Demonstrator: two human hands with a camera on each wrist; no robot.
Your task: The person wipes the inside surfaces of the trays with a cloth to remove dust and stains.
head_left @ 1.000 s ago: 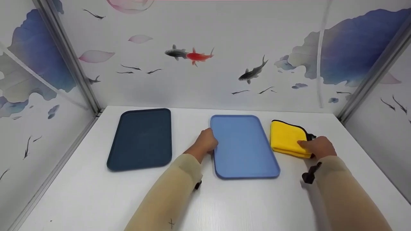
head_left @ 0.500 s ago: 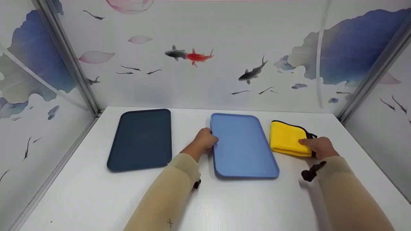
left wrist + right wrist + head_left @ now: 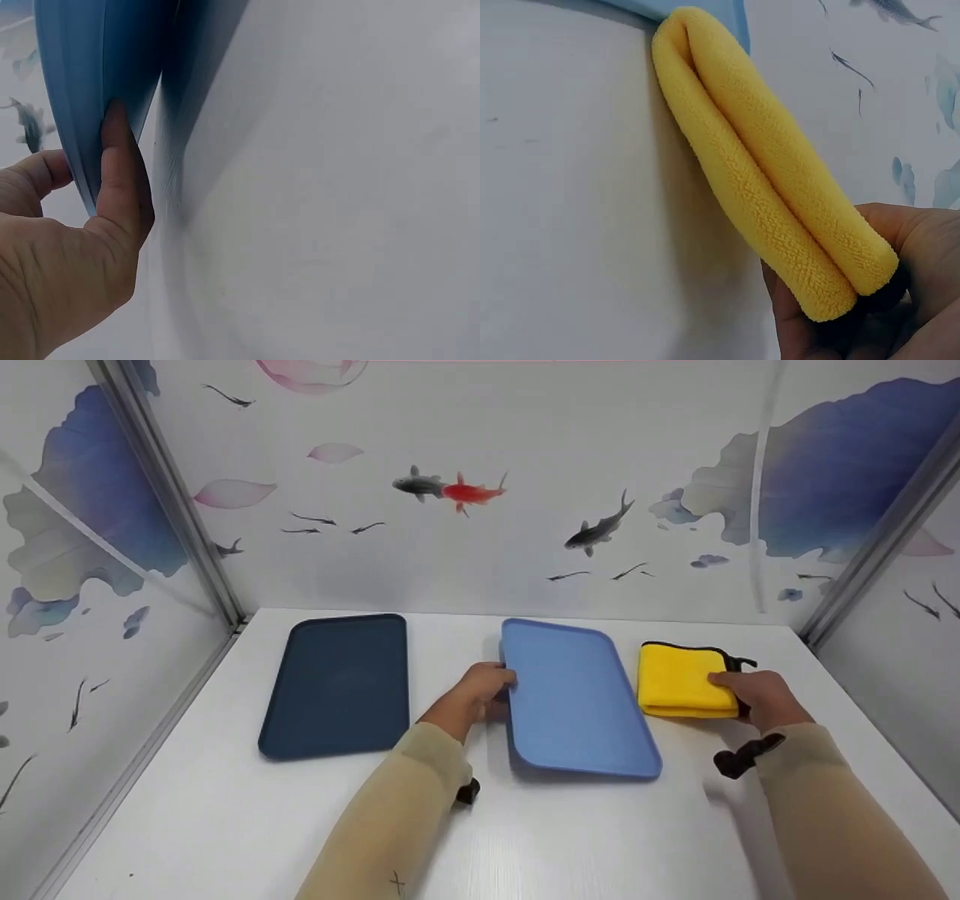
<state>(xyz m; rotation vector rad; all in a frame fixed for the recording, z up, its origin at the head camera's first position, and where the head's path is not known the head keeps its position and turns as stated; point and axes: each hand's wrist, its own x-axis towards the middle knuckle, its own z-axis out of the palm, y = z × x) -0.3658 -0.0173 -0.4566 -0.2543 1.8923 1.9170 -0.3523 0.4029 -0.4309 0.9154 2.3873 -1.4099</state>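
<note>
My left hand grips the left edge of a light blue tray. That edge is raised off the table, so the tray tilts down to its right. In the left wrist view the thumb lies over the rim and the fingers press the blue tray's underside. A folded yellow towel with black edging is to the right of the tray. My right hand pinches the towel's right end, thumb on top and fingers beneath. In the right wrist view the folded towel slants up from the table.
On the left of the white table a dark blue tray lies flat. A white back wall with painted fish rises behind the table. Side panels with metal posts stand at both ends.
The light blue tray's left side has risen from lying flat to a tilt, held by my left hand. My right hand has lifted the towel's right end a little.
</note>
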